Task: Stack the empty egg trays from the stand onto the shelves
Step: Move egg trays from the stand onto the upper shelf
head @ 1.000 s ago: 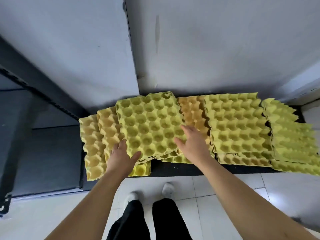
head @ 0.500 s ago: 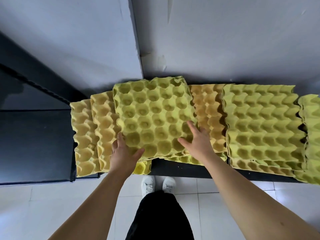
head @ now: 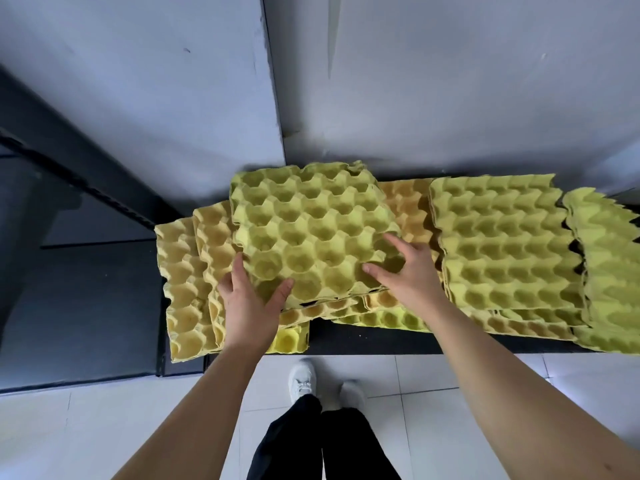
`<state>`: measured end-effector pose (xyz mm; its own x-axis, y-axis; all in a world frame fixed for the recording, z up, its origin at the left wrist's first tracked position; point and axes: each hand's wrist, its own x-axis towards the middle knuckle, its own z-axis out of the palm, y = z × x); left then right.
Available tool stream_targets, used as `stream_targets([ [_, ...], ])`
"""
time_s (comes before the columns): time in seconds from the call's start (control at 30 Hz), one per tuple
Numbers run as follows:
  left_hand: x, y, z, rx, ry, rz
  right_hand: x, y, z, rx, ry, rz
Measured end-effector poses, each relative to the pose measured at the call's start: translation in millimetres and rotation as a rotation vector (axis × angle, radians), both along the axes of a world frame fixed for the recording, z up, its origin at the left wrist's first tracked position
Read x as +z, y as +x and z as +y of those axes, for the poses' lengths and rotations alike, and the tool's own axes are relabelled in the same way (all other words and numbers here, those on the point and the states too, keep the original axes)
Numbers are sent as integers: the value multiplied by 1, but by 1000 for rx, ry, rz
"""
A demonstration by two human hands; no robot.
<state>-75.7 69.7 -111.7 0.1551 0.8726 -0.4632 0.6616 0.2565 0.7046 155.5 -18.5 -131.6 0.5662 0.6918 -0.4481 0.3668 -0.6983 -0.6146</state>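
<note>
One egg tray [head: 311, 230]: left hand [head: 251, 306] grips its corner, right hand [head: 412, 275] grip hidden

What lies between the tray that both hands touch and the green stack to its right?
An orange-yellow tray, partly covered; the head view shows it.
</note>
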Motion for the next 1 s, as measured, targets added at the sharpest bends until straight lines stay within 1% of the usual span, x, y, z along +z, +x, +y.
stream_targets([
  [0.23,74,-20,-28,50,150,-73,75,-17,-22,14,201,-94],
  [0.33,109,-35,-55,99,220,-116,110,-26,-35,62,259,-172],
  [0.57,195,-78,-121,225,453,-183,198,-63,-67,168,522,-288],
  [0.67,235,-103,-139,271,573,-211,240,-87,-76,204,625,-307],
  [1.0,345,-215,-160,427,827,-263,367,-197,-66,334,906,-360],
])
